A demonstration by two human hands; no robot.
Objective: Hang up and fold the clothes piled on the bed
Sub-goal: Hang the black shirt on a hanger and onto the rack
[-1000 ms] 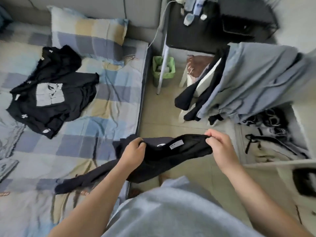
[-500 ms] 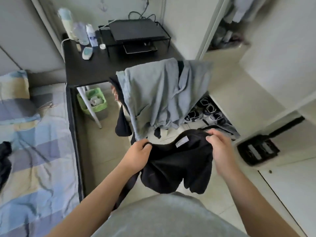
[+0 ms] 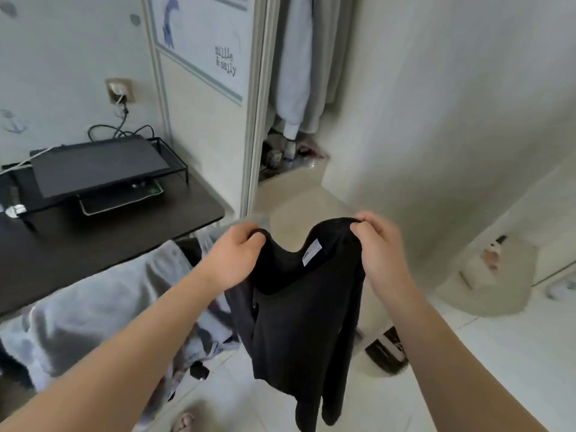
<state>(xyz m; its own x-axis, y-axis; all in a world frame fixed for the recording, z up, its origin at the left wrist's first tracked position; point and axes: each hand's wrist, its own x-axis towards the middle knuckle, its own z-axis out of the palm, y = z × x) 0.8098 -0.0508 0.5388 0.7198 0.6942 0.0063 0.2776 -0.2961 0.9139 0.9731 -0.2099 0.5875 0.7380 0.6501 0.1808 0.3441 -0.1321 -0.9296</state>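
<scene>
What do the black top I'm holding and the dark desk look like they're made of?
The black top: soft matte knit, probably cotton or a blend; it hangs limp in folds, with a sewn white label at the neck. The dark desk: smooth board, likely laminate or painted wood; flat top, thin edge, slight sheen.

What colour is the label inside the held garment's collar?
White, on a black garment; the label shows in the head view.

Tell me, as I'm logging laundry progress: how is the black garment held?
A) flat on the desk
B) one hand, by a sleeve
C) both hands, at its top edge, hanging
C: left hand and right hand each pinch the black garment at its top; it hangs free.
</scene>
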